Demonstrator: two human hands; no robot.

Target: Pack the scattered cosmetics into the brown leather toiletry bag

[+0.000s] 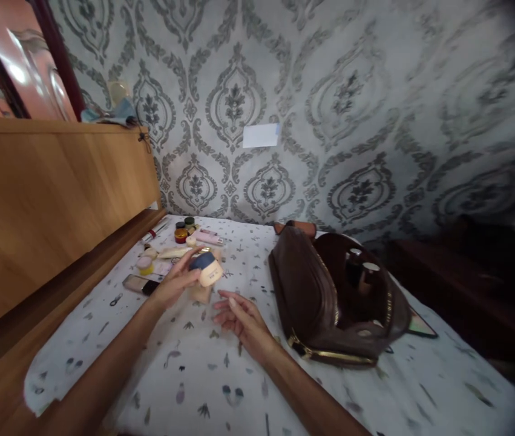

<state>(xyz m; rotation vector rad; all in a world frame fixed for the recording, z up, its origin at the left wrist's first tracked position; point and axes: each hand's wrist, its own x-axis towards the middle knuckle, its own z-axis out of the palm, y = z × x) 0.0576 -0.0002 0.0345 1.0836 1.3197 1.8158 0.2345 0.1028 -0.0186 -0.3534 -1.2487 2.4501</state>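
Note:
My left hand [176, 280] is closed around a small cream jar with a dark blue lid [207, 269], held tilted just above the patterned bedsheet [203, 375]. My right hand [241, 318] hovers palm up a little to the right of the jar, fingers loosely spread and holding nothing. An open brown cosmetic bag [330, 297] with a gold zipper lies to the right of my right hand, with dark bottles [362, 272] standing inside it.
Several small cosmetics [180, 242] such as tubes, pots and a flat compact lie scattered beyond my left hand. A wooden headboard [48, 200] runs along the left. Patterned wallpaper with a white card [261, 135] stands behind. A flat shiny object [420, 326] pokes out under the bag.

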